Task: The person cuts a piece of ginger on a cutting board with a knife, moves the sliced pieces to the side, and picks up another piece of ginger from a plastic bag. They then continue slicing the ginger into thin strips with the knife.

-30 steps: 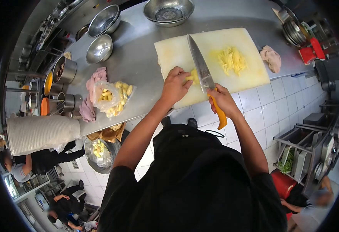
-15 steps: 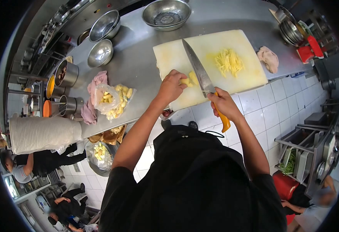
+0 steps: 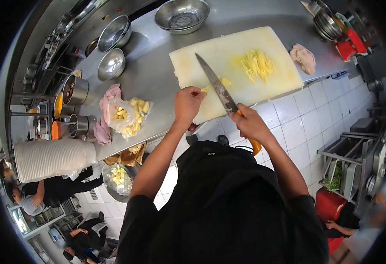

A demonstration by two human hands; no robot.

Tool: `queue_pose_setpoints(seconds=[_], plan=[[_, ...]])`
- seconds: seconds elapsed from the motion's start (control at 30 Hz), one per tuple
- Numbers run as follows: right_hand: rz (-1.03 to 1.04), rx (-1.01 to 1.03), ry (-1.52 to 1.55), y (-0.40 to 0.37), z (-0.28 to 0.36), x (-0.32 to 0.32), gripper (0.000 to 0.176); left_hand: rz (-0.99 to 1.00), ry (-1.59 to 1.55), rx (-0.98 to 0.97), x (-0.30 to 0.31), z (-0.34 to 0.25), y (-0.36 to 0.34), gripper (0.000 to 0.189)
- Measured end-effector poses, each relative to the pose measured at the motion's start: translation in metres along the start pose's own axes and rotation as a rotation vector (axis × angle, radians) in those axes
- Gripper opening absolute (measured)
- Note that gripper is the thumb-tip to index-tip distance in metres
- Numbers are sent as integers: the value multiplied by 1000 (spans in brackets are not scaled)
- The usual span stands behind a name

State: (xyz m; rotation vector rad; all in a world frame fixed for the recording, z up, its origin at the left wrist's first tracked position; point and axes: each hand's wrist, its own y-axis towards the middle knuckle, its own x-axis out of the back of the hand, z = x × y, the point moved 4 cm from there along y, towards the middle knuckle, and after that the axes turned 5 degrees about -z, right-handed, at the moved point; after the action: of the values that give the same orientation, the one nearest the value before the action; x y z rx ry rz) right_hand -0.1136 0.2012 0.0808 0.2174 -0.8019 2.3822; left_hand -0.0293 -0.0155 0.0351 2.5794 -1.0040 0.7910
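Observation:
My right hand (image 3: 251, 123) is wrapped round the orange handle of a large knife (image 3: 218, 86), its long blade slanting up and left over the white cutting board (image 3: 219, 48). At the board's left front part, my left hand (image 3: 187, 104) is closed in a pinch, with a small pale-yellow vegetable piece (image 3: 204, 89) at its fingertips. Thin yellow slices (image 3: 225, 82) lie just right of the blade. Farther right on the board sits a heap of yellow vegetable strips (image 3: 257, 66).
Left on the steel counter are a plastic bag of peeled yellow pieces (image 3: 133, 116), a pink cloth (image 3: 102, 132) and metal bowls (image 3: 111, 64). Another cloth (image 3: 303, 58) lies right of the board. A bowl of trimmings (image 3: 119, 178) stands below the counter edge. Other people are in the background.
My left hand has drawn back to the left, its fingers closing from a spread hold over the pieces into a pinch. The knife has moved left, its tip now farther left over the board.

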Motion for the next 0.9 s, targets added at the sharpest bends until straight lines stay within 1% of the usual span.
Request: queue_pose_setpoints(seconds=[0.1, 0.17, 0.23, 0.27, 0.37, 0.47, 0.5, 0.67, 0.77, 0.9], plan=[[-71, 168, -186, 9, -9, -17, 31, -66, 45, 10, -4, -8, -7, 22], [-109, 208, -225, 11, -11, -25, 30, -76, 82, -17, -4, -11, -9, 22], [-148, 273, -289, 10, -6, -29, 29, 17, -26, 167, -4, -14, -8, 21], [-140, 271, -302, 9, -2, -30, 29, 65, -80, 257, -5, -15, -8, 21], [-131, 269, -340, 6, 7, -32, 28, 135, -385, 391, -11, -4, -4, 19], [-136, 258, -369, 3, 13, -31, 27, 99, -532, 367, -16, 7, -2, 18], [-129, 248, -375, 1, 17, -30, 27, 98, -557, 386, -17, 7, -2, 17], [-128, 230, -352, -9, 25, -29, 27, 68, -676, 439, -21, 10, -7, 17], [-142, 246, -361, -11, 25, -30, 27, 66, -673, 451, -24, 10, -7, 19], [-141, 252, -375, -16, 28, -27, 26, 5, -776, 423, -25, 12, -7, 16]])
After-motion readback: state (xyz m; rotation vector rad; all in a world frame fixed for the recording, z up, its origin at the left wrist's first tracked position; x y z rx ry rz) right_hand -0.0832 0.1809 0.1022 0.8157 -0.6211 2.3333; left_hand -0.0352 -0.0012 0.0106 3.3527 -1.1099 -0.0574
